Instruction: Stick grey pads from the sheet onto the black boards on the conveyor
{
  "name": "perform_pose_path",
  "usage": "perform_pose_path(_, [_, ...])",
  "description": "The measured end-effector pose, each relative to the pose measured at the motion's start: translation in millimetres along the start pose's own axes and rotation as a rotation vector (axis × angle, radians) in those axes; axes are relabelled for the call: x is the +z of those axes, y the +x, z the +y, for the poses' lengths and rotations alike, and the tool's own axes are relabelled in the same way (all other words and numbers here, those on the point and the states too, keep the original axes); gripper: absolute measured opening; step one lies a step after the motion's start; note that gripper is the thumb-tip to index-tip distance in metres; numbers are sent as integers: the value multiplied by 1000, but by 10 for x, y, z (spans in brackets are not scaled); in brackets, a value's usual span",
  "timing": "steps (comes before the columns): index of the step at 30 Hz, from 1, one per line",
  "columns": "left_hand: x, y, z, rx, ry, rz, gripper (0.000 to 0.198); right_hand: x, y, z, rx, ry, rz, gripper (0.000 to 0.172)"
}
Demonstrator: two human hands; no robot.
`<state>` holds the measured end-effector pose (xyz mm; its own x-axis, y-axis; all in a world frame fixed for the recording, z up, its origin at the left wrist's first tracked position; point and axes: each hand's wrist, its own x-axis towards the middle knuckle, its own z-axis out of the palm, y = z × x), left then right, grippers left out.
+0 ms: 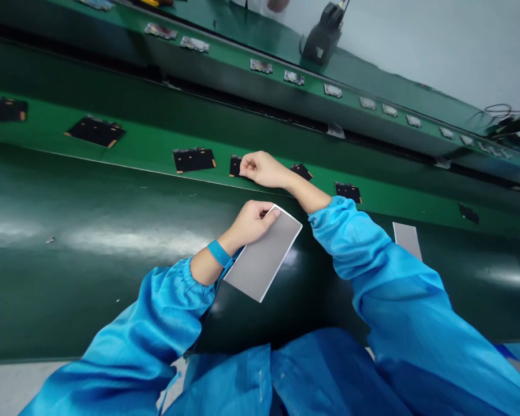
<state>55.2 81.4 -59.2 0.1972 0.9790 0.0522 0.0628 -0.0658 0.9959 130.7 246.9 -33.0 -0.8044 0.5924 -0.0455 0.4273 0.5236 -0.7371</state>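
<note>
Grey sheet [266,260] is being pinched by the left hand [250,222], which should be pressing lightly; the right hand [262,169], fingers curled, is overlapping a black board [234,167], grip unclear.

You can read no text, brand, number or sign from your head view. On the upright black device [323,37] at the rear, you see a small pale patch [319,52]; any lettering there is too small to make out. On the black panels [195,162] and the small boards [195,44], you find any markings equally illegible.
</note>
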Motion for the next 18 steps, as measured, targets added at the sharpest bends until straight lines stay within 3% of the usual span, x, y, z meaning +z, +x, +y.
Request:
perform_pose_path(4, [11,2,-15,10,2,-7,44,97,125,-53,-21,-164,-99,13])
perform_pose_path(18, [16,9,-47,29,17,0,45,-14,7,-17,69,-323,-105,24])
